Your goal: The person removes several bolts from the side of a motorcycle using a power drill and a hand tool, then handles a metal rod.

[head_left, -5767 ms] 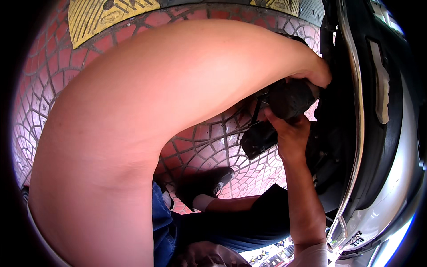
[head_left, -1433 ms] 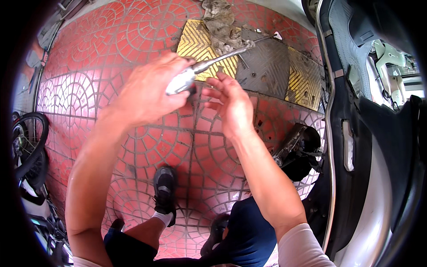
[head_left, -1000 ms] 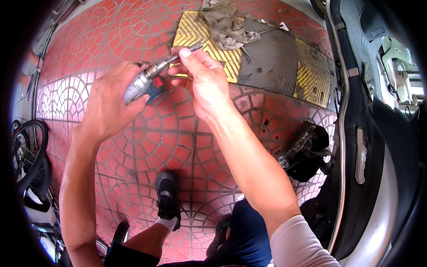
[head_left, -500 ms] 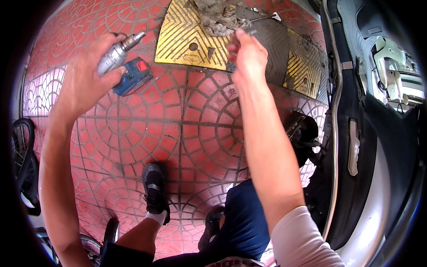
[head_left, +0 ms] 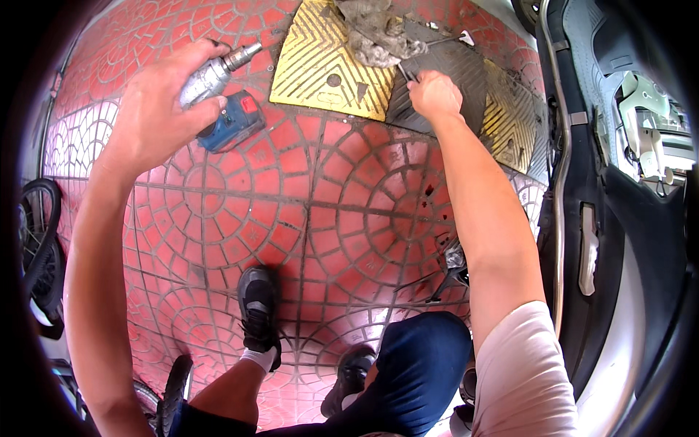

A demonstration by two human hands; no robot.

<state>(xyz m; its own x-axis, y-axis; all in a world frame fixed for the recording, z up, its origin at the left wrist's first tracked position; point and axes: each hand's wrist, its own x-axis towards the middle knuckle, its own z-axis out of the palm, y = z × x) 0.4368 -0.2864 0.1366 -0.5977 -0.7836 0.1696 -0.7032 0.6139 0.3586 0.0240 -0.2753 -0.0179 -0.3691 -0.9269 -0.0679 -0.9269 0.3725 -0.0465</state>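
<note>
My left hand [head_left: 156, 109] is wrapped round a cordless impact wrench [head_left: 206, 83] with a silver body and a narrow nose pointing up and to the right. Its blue battery [head_left: 234, 125] with a red patch hangs below the grip. Farther right, my right hand [head_left: 437, 95] is closed, the fingers pinching a thin dark metal rod [head_left: 405, 72] whose exact kind I cannot make out. That hand is over the dark part of a yellow-and-black rubber ramp [head_left: 331, 62]. Just beyond it, a crumpled grey rag [head_left: 375, 33] lies on the ramp.
Red patterned tiles [head_left: 240, 218] cover the floor. Along the right stands a car body with an opening and a dark sill [head_left: 575, 218]. A black part [head_left: 457, 271] lies by my right forearm. Bicycle wheels [head_left: 40, 247] are at the left edge; my shoe [head_left: 258, 306] is below.
My right hand has moved down and slightly right, back from the rag, the rod now showing at its fingertips. My left hand keeps its hold on the impact wrench. The whole view has shifted slightly.
</note>
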